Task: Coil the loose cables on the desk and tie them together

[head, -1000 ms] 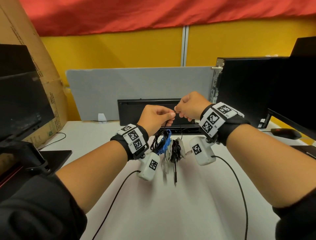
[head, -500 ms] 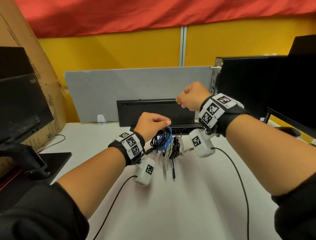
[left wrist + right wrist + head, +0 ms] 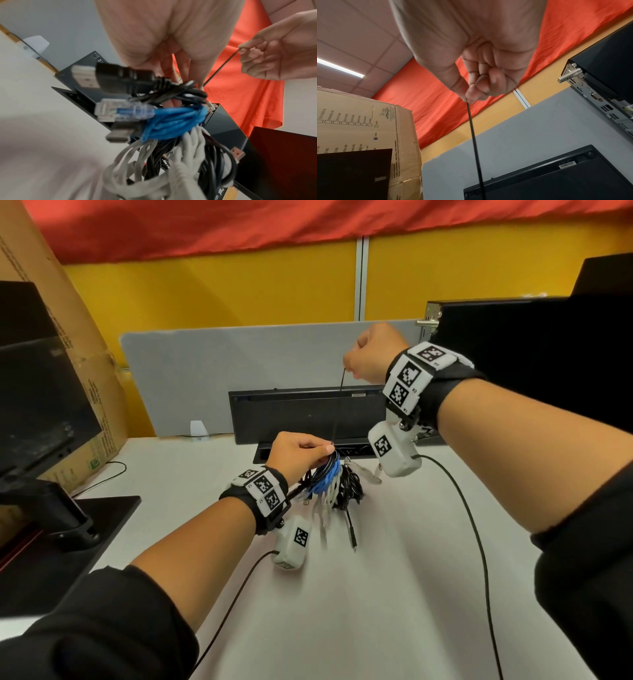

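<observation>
1. Risen since a second ago: right hand [image 3: 371,354], then knuckle to knuckle with left hand [image 3: 296,455], now well above it and nearer the grey partition [image 3: 239,371].
2. Stretched taut between the two hands: thin black tie [image 3: 337,409], seen in the right wrist view as a straight dark line [image 3: 475,142].
3. Right hand: pinching the upper end of the tie between thumb and curled fingers [image 3: 485,83].
4. Left hand: clamped on the top of the cable bundle [image 3: 334,484], fingers curled through the loops.
5. Bundle: black, blue and white coils hanging together above the white worktop [image 3: 376,594], plugs dangling; blue cable [image 3: 173,121] in the middle, white loops [image 3: 185,155] below.
6. Behind the hands: black keyboard [image 3: 308,414] stood on edge against the partition.
7. Left: cardboard box [image 3: 51,320]. Right: black computer case [image 3: 513,354].
</observation>
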A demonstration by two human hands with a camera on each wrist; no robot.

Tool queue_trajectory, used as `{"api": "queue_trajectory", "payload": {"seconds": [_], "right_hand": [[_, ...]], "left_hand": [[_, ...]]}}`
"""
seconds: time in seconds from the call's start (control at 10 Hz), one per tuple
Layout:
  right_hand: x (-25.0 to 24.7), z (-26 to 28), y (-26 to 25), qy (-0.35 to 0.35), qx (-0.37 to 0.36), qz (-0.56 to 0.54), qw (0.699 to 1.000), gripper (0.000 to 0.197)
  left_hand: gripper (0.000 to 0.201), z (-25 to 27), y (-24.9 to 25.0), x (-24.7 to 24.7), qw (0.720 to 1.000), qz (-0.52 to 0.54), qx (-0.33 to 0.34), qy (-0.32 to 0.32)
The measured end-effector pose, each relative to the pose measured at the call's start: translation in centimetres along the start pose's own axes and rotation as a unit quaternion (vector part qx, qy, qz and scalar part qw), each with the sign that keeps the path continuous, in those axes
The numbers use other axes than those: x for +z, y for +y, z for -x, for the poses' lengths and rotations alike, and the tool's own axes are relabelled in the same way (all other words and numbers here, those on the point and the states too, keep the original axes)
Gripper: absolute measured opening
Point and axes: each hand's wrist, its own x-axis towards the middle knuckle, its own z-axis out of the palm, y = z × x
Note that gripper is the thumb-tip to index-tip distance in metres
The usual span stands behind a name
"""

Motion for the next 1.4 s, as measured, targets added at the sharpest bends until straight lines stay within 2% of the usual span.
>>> {"api": "queue_trajectory", "payload": {"seconds": [0.2, 0.3, 0.5, 0.7, 1.0, 1.2, 1.4], "right_hand": [[0.6, 0.6, -0.2, -0.031, 0.010, 0.005, 0.999, 0.021], [1.0, 1.1, 0.2, -0.063, 0.018, 0.003, 0.998, 0.011], [1.6, 1.5, 0.0, -0.080, 0.024, -0.017, 0.996, 0.018], [1.9, 1.8, 0.5, -0.078, 0.027, -0.003, 0.997, 0.019], [2.2, 1.7, 0.9, -0.059, 0.043, -0.034, 0.997, 0.017], [2.1, 2.1, 1.7, -0.071, 0.048, -0.079, 0.993, 0.029], [2.3, 3.1, 3.0, -0.064, 0.058, -0.090, 0.992, 0.033]], "left_hand": [[0.010, 0.3, -1.2, -0.2, 1.000, -0.013, -0.014, -0.005], [0.012, 0.6, -2.0, -0.6, 0.999, 0.003, -0.045, -0.007], [0.010, 0.7, -2.3, -1.2, 0.998, 0.002, -0.067, -0.011], [0.011, 0.7, -2.6, -1.5, 0.996, -0.042, -0.076, -0.023], [0.011, 0.8, -2.2, -1.0, 0.996, -0.068, -0.061, -0.013], [0.014, 0.8, -1.9, -0.8, 0.996, -0.077, -0.043, -0.010], [0.022, 0.8, -1.6, -1.0, 0.996, -0.085, -0.035, -0.010]]}}
